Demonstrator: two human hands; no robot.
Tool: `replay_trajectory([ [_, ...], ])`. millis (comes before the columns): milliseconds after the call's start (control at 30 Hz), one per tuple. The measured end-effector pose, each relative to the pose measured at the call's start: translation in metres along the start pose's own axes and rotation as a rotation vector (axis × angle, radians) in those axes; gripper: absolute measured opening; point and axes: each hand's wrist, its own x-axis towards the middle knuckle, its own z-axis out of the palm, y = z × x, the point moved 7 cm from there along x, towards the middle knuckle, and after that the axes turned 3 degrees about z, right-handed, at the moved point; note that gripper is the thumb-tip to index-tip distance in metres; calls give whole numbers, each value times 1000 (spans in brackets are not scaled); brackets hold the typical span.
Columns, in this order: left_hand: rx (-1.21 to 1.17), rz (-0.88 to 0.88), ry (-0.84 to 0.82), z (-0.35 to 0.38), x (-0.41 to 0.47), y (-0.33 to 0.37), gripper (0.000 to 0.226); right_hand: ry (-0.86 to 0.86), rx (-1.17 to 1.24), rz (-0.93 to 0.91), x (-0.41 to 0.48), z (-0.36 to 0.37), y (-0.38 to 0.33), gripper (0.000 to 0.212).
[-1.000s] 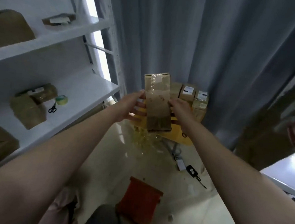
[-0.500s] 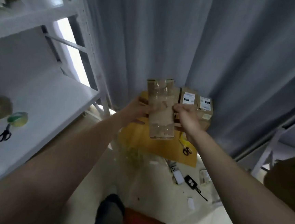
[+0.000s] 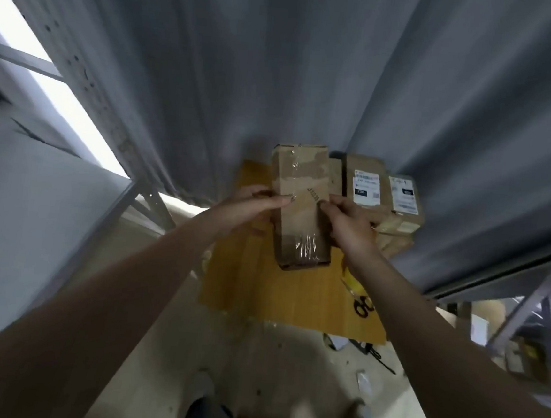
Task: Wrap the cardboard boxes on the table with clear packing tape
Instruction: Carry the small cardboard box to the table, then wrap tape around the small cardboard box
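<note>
At frame centre the left hand point(image 3: 251, 206) and right hand point(image 3: 349, 227) grip the box point(image 3: 302, 191) by its long sides above the table point(image 3: 260, 291); smoothing the tape point(image 3: 305, 248) outward from the middle should press out wrinkles.

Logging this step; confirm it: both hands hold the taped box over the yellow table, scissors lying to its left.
Wrong side. The head view shows the left hand and right hand holding the taped box over the yellow table, but the scissors lie to its right.
</note>
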Motion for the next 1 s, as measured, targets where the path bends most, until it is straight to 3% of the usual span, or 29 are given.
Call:
replay_trajectory([
  [100, -24, 43, 35, 3, 47, -17, 79, 53, -2, -87, 48, -1, 15, 12],
  [233, -135, 85, 112, 11, 105, -41, 46, 78, 66, -194, 102, -7, 38, 12],
  [333, -82, 154, 106, 22, 135, -53, 62, 105, 94, -257, 129, -15, 56, 7],
  [433, -4, 243, 103, 29, 154, -63, 80, 93, 91, -332, 150, -17, 75, 21],
  [600, 98, 383, 95, 39, 170, -85, 61, 77, 79, -494, 169, -16, 104, 27],
  [700, 99, 424, 127, 47, 169, -105, 77, 86, 99, -570, 170, -15, 124, 29],
  [800, -38, 461, -24, 73, 154, -128, 85, 66, 138, -639, 154, -13, 148, 26],
  [900, -217, 458, -141, 96, 124, -156, 80, 39, 210, -591, 133, -14, 183, 21],
  [1000, -161, 365, -56, 108, 99, -188, 61, -6, 105, -493, 113, -11, 220, 22],
])
